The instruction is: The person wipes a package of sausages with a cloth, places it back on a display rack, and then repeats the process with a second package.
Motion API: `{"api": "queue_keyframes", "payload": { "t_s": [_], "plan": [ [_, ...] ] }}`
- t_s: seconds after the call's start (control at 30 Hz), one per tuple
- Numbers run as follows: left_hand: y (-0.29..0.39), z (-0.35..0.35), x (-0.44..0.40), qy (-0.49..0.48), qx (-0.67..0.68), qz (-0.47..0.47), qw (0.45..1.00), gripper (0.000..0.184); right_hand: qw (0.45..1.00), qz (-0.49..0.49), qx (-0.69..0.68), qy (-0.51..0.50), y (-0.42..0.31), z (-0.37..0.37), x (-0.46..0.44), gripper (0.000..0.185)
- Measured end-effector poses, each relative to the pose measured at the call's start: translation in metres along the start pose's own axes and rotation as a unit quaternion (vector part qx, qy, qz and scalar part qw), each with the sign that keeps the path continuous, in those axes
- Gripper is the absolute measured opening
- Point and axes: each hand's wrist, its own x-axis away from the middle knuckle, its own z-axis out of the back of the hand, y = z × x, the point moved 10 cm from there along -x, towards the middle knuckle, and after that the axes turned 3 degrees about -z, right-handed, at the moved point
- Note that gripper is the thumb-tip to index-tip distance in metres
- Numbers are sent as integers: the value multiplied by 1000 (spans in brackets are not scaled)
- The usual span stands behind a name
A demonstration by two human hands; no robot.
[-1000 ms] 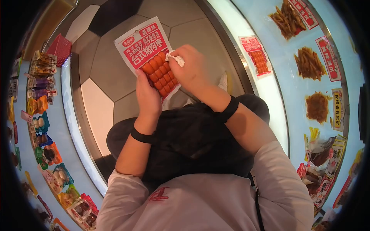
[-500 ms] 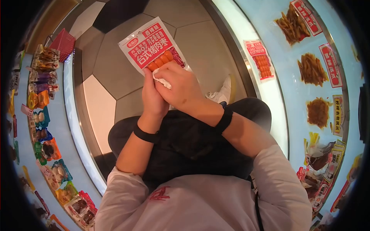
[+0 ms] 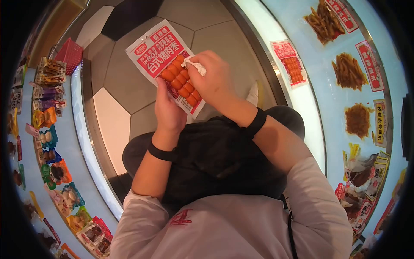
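A red and white sausage packet (image 3: 158, 54) is held tilted above my lap, its clear window showing rows of orange-red sausages. My left hand (image 3: 170, 111) grips the packet's lower left edge, thumb on the front. Pinched in my right hand (image 3: 212, 80) is a crumpled white tissue (image 3: 195, 66), which rests at the packet's right side, by the upper end of the sausages. The fingers of my left hand behind the packet are hidden.
A similar packet (image 3: 290, 64) lies on the lit ledge at the right. Beyond it are pictures of food and bagged snacks (image 3: 360, 172). Small colourful snack packs (image 3: 56, 172) line the left side, with a pink basket (image 3: 69, 55) above them. Grey floor tiles (image 3: 172, 21) show ahead.
My right hand with the tissue has moved from the packet's lower part up to its right side, uncovering the sausages. The packet has shifted slightly left.
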Motion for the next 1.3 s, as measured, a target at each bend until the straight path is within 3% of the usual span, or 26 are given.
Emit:
{"api": "queue_keyframes", "payload": {
  "t_s": [0.03,0.13,0.27,0.37,0.5,0.63,0.77,0.8,1.03,1.13,1.23,1.3],
  "plan": [
    [-3,3,0,6,-14,1,1000,53,1000,5,-5,10,0,3,-2,12],
    [-6,7,-1,-17,-15,10,1000,55,992,70,-26,-103,-33,-24,26,14],
    [5,-3,0,-29,10,6,1000,57,1000,-12,14,-11,5,2,-1,14],
    [11,-4,-3,-25,15,-26,999,57,999,-3,52,1,10,6,0,14],
    [13,9,-6,3,2,-42,999,56,994,50,-12,-98,-23,-22,26,14],
    [13,0,-4,-11,56,-23,998,54,1000,-17,22,-6,8,-4,2,12],
    [11,8,-4,10,13,-45,999,55,998,26,-26,-54,-20,-17,24,12],
    [8,1,-3,-57,23,-6,998,57,992,73,-37,-95,-33,-26,30,11],
    [15,-11,1,-31,65,-25,997,56,1000,-24,14,8,9,8,-2,12],
    [10,9,-5,-4,11,-35,999,58,996,15,-48,-78,-23,-16,26,14],
    [15,-5,-3,-79,57,-21,995,57,992,61,-14,-109,-35,-22,28,14],
    [18,-7,-1,-39,53,-26,997,57,999,21,0,-40,-13,-6,8,13]
  ]
}}
